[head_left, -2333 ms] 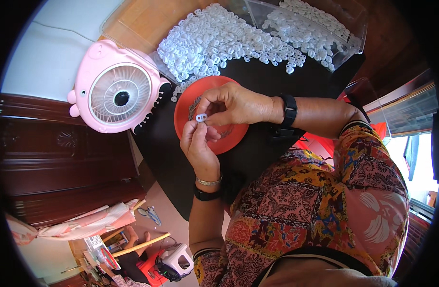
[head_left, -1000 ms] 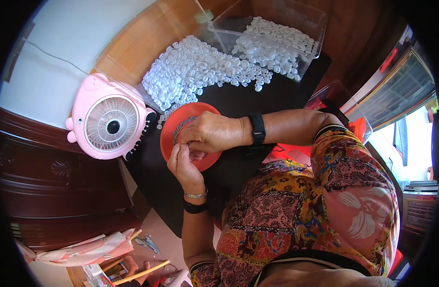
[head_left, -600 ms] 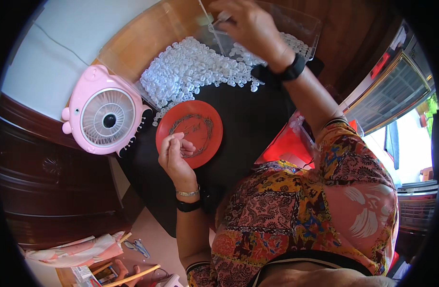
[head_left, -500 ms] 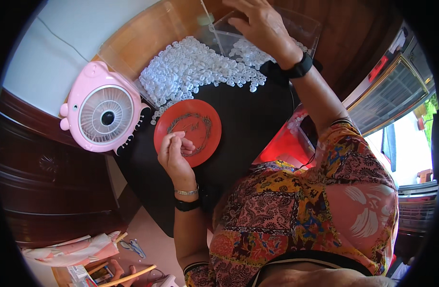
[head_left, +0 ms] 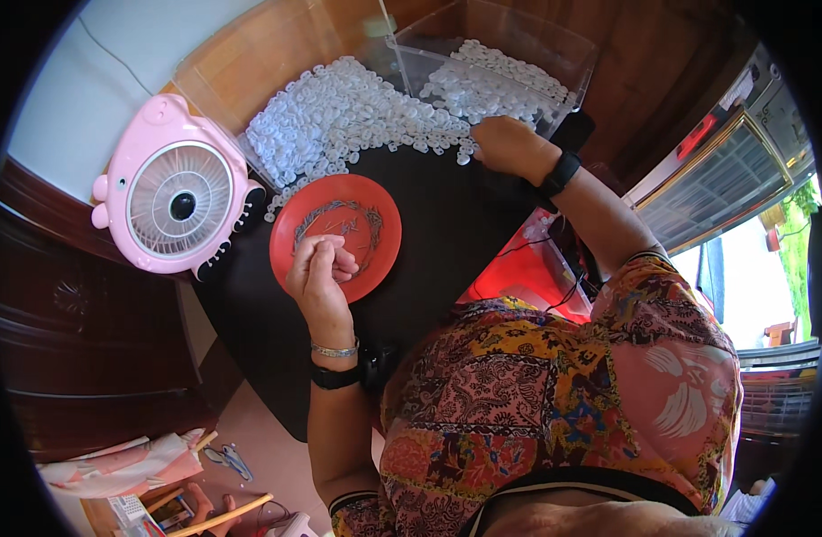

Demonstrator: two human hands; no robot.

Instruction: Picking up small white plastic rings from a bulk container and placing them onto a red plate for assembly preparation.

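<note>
Far left: fan (head_left: 151, 148), pink, past the desk's (head_left: 447, 201) left edge, same as before. My left hand (head_left: 320, 282) hovers over the plate (head_left: 389, 219), the red one near the desk's left edge; it hasn't left there. Fingers bent, thumb and forefinger pressed together; can't tell if anything small sits between them. Pins (head_left: 375, 234), thin and grey, ring the inside of the plate, a few loose in the middle. Pile (head_left: 330, 112) of white pieces lies at the desk's far edge, spilling toward the plate.

Main change: my right hand (head_left: 511, 148). Two seconds back it met the left over the plate, a white piece between them; then it was up over the bin (head_left: 429, 67), fingers spread. Now it's down at the pile's right end. Fingers look curled, tips hidden; can't tell if they're pinching a piece. Bin, clear, at the desk's far right corner, has more white pieces inside.

My read: that piece is out of my left hand, two-handed work is broken off, and the right is at the supply.
</note>
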